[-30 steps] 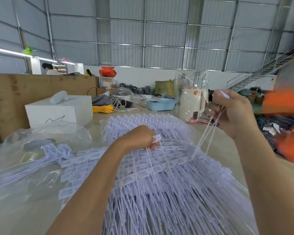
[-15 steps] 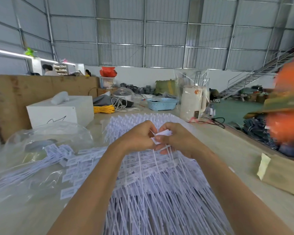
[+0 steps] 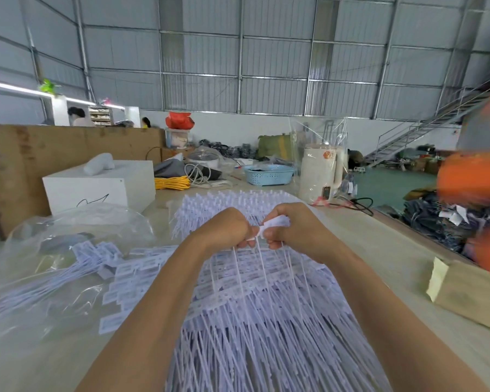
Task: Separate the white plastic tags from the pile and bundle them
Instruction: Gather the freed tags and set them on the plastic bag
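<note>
Gathering a few long-tailed white plastic tags [image 3: 275,222] above the broad heap of white plastic tags [image 3: 255,315], the person has both hands meeting at the heap's far end. The left hand [image 3: 227,229] is curled with its fingers pinching the flat tag heads, and the right hand [image 3: 297,230] is likewise clenched around the same small cluster, thumb and fingers pressing the heads together; their thin tails hang down from the hands onto the heap.

To do this step well, it would likely help to square the heads flush against each other before lifting, then draw the tails straight up and away so they slide free instead of dragging neighbours along. A firm pinch at the heads and a slow pull should keep the tails from snagging.

Both forearms reach forward from the near edge of the heap, converging over it, wrists slightly raised, knuckles facing up and away from the camera.

Left of the heap lies a clear plastic bag [image 3: 68,250] holding more tags. Beyond the heap stand a white rectangular box [image 3: 102,188], a pale blue plastic basket [image 3: 269,175] and a cream-coloured electric kettle [image 3: 320,171]. Right of the heap sits a brown cardboard piece [image 3: 470,295].
</note>
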The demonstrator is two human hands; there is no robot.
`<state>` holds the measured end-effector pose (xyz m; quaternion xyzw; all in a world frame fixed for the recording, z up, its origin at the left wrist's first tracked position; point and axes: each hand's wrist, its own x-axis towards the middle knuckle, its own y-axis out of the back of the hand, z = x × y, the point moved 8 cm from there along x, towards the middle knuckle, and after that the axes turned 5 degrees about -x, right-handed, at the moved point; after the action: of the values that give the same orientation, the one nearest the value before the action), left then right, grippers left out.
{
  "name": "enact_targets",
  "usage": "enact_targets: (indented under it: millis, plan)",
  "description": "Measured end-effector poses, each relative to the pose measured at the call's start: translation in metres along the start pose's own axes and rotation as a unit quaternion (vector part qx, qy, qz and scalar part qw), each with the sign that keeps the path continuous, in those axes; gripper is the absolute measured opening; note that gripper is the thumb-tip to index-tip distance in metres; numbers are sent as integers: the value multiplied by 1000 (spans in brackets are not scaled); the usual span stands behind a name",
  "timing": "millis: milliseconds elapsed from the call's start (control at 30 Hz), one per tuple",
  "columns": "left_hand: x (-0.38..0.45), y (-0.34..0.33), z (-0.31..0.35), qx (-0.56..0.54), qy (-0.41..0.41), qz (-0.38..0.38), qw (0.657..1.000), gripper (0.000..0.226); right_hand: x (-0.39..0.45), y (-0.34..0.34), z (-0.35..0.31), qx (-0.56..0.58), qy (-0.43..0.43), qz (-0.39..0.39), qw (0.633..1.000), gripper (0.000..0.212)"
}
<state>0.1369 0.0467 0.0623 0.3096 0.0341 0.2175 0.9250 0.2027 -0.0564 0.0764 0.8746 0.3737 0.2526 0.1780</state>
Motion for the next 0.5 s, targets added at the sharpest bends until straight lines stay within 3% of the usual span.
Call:
enact_targets:
  millis: [267,400,433,500]
  plan:
    - [-1,-4,-9,-116,75,-30,990,31,3,1,-4,-56,30,35,997,24]
    - [-10,-9,-6,-164,95,-119,975,55,0,20,-8,-211,63,122,968,15]
    - [-10,-6,-5,-137,81,-107,981,57,-1,32,-4,-202,46,141,968,11]
    - [-8,3,0,-58,37,-52,996,50,-3,56,1,-72,4,154,985,10]
